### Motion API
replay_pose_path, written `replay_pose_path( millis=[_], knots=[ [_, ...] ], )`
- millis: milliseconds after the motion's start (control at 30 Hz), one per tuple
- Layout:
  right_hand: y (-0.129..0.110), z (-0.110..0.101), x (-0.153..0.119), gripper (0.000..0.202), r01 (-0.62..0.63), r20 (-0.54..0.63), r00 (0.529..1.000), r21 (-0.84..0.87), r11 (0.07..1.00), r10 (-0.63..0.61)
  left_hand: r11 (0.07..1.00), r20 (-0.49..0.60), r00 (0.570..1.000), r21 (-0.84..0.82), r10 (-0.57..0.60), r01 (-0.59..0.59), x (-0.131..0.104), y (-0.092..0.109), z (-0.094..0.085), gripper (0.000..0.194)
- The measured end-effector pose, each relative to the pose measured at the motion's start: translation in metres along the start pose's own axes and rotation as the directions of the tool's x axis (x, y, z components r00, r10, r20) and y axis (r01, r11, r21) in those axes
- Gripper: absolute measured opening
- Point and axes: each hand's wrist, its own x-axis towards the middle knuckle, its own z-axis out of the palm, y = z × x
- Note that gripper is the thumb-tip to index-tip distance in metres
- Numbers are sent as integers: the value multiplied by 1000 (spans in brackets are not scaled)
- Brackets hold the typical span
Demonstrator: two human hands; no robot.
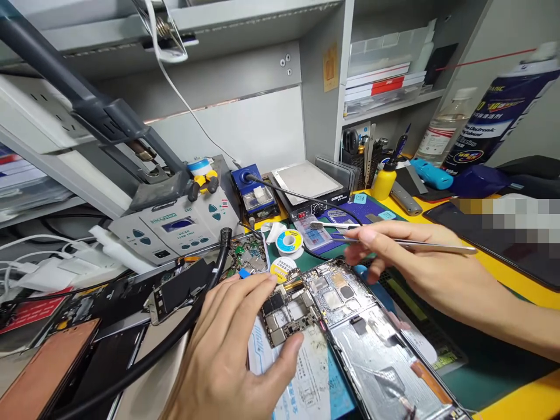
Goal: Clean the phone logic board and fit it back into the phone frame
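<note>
My left hand [238, 344] holds a small phone circuit board [286, 315] by its edges, fingertips at the upper end and thumb at the lower. Beside it, on the right, lies an opened phone [363, 350] with its metal inner frame and upper parts bare. Over the phone's top edge, my right hand [400, 251] is closed on metal tweezers [433, 245], whose tips point left. A white-handled brush [328, 226] shows just beyond these fingers; whether they touch it I cannot tell. Under the board is a printed paper sheet [306, 373].
Solder spools [289, 240] sit behind the board. A grey soldering station [179, 224] stands at left, its black hose [175, 344] crossing the foreground. Further back are a heating plate [306, 181], a yellow bottle [385, 179] and a spray can [503, 111]. Phone parts [184, 289] crowd the left.
</note>
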Motion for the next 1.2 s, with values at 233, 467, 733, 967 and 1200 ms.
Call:
replay_pose_path(
  millis=[233, 467, 733, 967, 1200],
  knots=[
    [3, -2, -5, 29, 146, 41, 989, -188, 971, -141, 1000, -25, 1000, 9, -5, 5, 1, 3, 1, 42],
    [17, -8, -5, 32, 382, 182, 922, -268, 885, -343, 996, -14, 998, 54, 65, -64, 18, -2, -12, 41],
    [26, -7, -6, 32, 499, 285, 858, -267, 825, -427, 994, -3, 997, 67, 82, -82, 39, 3, -9, 46],
    [26, -4, -10, 29, 537, 236, 841, -255, 804, -487, 993, -8, 994, 30, 113, -113, 33, 6, 0, 46],
    [20, -1, -22, 13, 493, 51, 868, -216, 843, -494, 994, -2, 994, -2, 111, -111, 26, 8, 3, 44]
  ],
)
